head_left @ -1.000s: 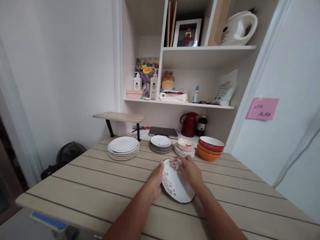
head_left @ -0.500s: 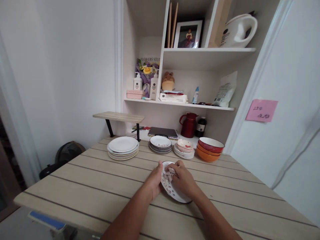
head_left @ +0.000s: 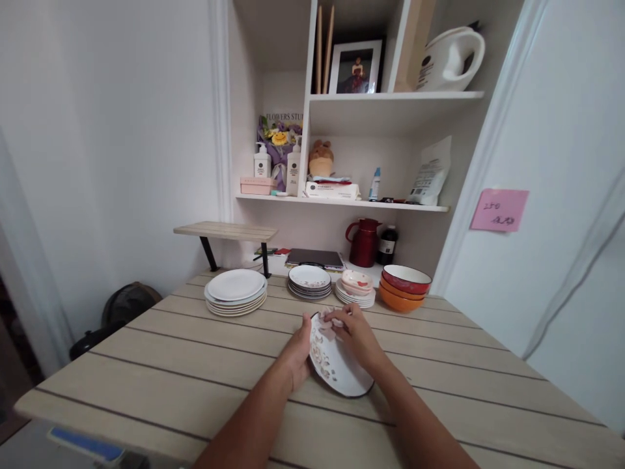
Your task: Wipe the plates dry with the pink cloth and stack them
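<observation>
A white plate [head_left: 336, 368] with a dark rim and a brown flower pattern is tilted up over the wooden table. My left hand [head_left: 297, 355] grips its left edge, thumb upright along the rim and the other fingers hidden behind. Pinched in my right hand [head_left: 355, 335] is a crumpled pale cloth [head_left: 328, 320], pressed on the upper part of the plate's face. Farther back stands a stack of matching flowered plates [head_left: 309, 279].
A stack of larger white plates [head_left: 236, 286] is at the left, under the front of a small raised shelf [head_left: 227, 230]. Small saucers with heart-marked dishes [head_left: 356, 283] and red and orange bowls [head_left: 404, 283] line the back right. Behind stands a red jug [head_left: 364, 242].
My right hand has moved the cloth slightly up toward the plate's top edge. More of the flower pattern shows now. The whole view has shifted a little.
</observation>
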`<state>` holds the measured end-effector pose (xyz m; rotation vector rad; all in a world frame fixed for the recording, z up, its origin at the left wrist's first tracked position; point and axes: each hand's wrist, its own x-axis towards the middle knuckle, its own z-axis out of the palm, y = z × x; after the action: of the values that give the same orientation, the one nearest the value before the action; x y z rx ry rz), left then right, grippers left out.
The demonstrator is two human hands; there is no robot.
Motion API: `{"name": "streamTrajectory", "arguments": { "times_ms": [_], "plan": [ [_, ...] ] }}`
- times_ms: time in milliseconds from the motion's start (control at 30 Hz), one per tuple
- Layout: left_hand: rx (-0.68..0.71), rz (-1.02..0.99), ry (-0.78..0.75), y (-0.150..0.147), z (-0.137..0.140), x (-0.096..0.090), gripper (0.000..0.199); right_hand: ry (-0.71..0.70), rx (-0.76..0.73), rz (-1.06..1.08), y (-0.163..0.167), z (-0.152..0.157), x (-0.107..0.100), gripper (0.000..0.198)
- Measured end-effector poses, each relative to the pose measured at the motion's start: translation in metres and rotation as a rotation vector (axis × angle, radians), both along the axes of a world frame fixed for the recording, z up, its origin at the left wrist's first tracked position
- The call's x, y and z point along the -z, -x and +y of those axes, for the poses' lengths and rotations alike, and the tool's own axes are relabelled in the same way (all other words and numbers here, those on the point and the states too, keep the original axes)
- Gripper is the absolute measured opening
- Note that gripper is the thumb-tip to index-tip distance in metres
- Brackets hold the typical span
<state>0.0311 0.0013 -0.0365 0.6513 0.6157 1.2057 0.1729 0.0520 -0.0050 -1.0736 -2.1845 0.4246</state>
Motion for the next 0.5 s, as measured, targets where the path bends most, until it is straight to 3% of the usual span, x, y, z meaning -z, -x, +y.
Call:
{"name": "streamTrajectory", "arguments": {
  "times_ms": [167, 267, 367, 500],
  "plan": [
    [-0.031, 0.062, 0.019, 0.002, 0.000, 0.002, 0.070, 0.020, 0.158, -0.153, -0.026, 0.005, -0.006, 0.026],
    [-0.023, 0.068, 0.036, 0.003, -0.001, 0.002, 0.070, 0.116, 0.155, -0.355, -0.043, -0.006, -0.008, 0.022],
    [-0.013, 0.048, 0.033, 0.004, 0.000, 0.004, 0.068, 0.165, -0.020, -0.573, -0.047, -0.020, -0.011, 0.022],
    [0.010, 0.001, 0.038, 0.005, 0.001, 0.004, 0.070, 0.127, -0.274, -0.553, -0.030, -0.034, -0.014, 0.022]
  ]
}}
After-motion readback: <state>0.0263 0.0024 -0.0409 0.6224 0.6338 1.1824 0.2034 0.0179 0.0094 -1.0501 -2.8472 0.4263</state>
